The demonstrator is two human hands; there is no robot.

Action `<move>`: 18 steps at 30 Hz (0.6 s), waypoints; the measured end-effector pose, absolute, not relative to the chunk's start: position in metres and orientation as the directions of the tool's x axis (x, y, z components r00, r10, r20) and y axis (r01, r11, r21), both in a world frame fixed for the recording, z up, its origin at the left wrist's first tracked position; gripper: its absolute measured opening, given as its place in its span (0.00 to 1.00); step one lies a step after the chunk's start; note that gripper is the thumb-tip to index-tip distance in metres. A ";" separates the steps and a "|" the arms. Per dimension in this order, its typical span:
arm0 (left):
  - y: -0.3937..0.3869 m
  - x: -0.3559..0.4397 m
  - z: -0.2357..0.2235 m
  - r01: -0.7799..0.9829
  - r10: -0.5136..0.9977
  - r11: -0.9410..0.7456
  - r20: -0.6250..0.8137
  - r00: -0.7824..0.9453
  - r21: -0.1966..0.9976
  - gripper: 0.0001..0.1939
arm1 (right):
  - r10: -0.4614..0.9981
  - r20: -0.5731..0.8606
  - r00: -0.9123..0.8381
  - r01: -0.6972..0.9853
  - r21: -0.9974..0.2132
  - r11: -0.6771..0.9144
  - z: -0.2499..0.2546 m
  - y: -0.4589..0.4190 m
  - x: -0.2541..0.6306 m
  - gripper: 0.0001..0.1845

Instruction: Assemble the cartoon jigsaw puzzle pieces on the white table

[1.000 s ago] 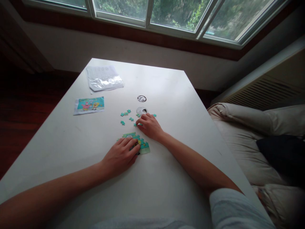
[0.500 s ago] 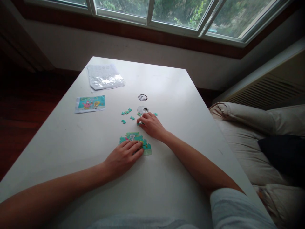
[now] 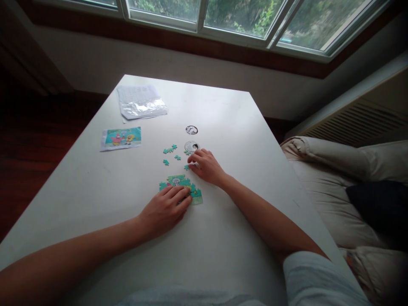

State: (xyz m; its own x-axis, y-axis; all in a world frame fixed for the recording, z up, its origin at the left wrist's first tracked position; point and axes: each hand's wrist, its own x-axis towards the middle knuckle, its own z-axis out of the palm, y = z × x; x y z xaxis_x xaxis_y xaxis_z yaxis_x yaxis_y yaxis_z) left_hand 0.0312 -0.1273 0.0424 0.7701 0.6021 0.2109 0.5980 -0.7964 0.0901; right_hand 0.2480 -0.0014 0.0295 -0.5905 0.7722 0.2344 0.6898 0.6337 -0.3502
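Note:
A partly joined jigsaw puzzle point(image 3: 196, 194) with cartoon figures lies on the white table, and its lower left is covered by my left hand point(image 3: 167, 206). That hand rests flat on it, fingers stretched out. Beyond the puzzle, my right hand point(image 3: 205, 166) hovers low over the table with thumb and fingers apart. Just left of its thumb tip lies a loose green puzzle piece point(image 3: 186, 167); whether the thumb touches it I cannot tell. Several other loose pieces point(image 3: 166, 162) are scattered farther left and beyond, including one point(image 3: 177, 157) near the right fingers.
A printed picture card point(image 3: 123, 138) with the same cartoon figures lies to the left. Behind it sits a clear plastic bag with papers point(image 3: 142, 102). Two round inserts, a far one point(image 3: 191, 130) and a near one point(image 3: 191, 146), are in the table point(image 3: 242, 127). A beige sofa point(image 3: 331, 187) stands at the right.
My right hand has shifted slightly right, uncovering the green piece by its thumb and covering a piece on its far side. My left hand stays on the puzzle, which has slid very slightly away.

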 end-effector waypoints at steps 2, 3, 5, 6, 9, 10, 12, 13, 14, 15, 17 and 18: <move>-0.128 0.032 0.043 0.599 0.605 -0.795 0.214 0.767 0.098 0.14 | 0.751 0.227 -0.620 0.666 -0.355 0.657 0.030 0.000 0.250 0.07; -0.128 0.032 0.043 0.600 0.606 -0.794 0.216 0.765 0.102 0.14 | 0.741 0.221 -0.634 0.655 -0.355 0.666 0.030 0.000 0.251 0.08; -0.128 0.032 0.043 0.600 0.608 -0.792 0.216 0.764 0.112 0.14 | 0.732 0.209 -0.649 0.646 -0.357 0.674 0.031 0.000 0.251 0.07; -0.128 0.032 0.043 0.600 0.610 -0.791 0.216 0.762 0.118 0.14 | 0.732 0.203 -0.651 0.645 -0.361 0.674 0.031 0.000 0.251 0.06; -0.127 0.031 0.043 0.604 0.619 -0.785 0.223 0.753 0.142 0.14 | 0.732 0.180 -0.657 0.642 -0.375 0.668 0.034 -0.001 0.250 0.06; -0.126 0.031 0.043 0.607 0.625 -0.780 0.228 0.747 0.150 0.14 | 0.732 0.173 -0.659 0.641 -0.379 0.667 0.034 -0.002 0.249 0.06; -0.123 0.030 0.043 0.617 0.637 -0.770 0.233 0.735 0.159 0.14 | 0.735 0.171 -0.656 0.638 -0.392 0.662 0.035 -0.003 0.248 0.07; -0.122 0.029 0.044 0.625 0.644 -0.764 0.231 0.729 0.158 0.14 | 0.739 0.178 -0.650 0.635 -0.406 0.657 0.035 -0.004 0.247 0.06; -0.121 0.028 0.044 0.633 0.651 -0.758 0.227 0.724 0.155 0.14 | 0.745 0.189 -0.640 0.628 -0.429 0.649 0.035 -0.004 0.246 0.06; -0.120 0.028 0.044 0.639 0.656 -0.754 0.221 0.722 0.152 0.14 | 0.752 0.199 -0.628 0.615 -0.465 0.637 0.035 -0.004 0.245 0.05; -0.118 0.027 0.044 0.648 0.664 -0.747 0.209 0.718 0.148 0.14 | 0.770 0.205 -0.604 0.567 -0.568 0.596 0.034 -0.005 0.243 0.03; -0.118 0.027 0.045 0.649 0.666 -0.746 0.206 0.717 0.151 0.14 | 0.779 0.198 -0.595 0.536 -0.624 0.568 0.034 -0.005 0.243 0.02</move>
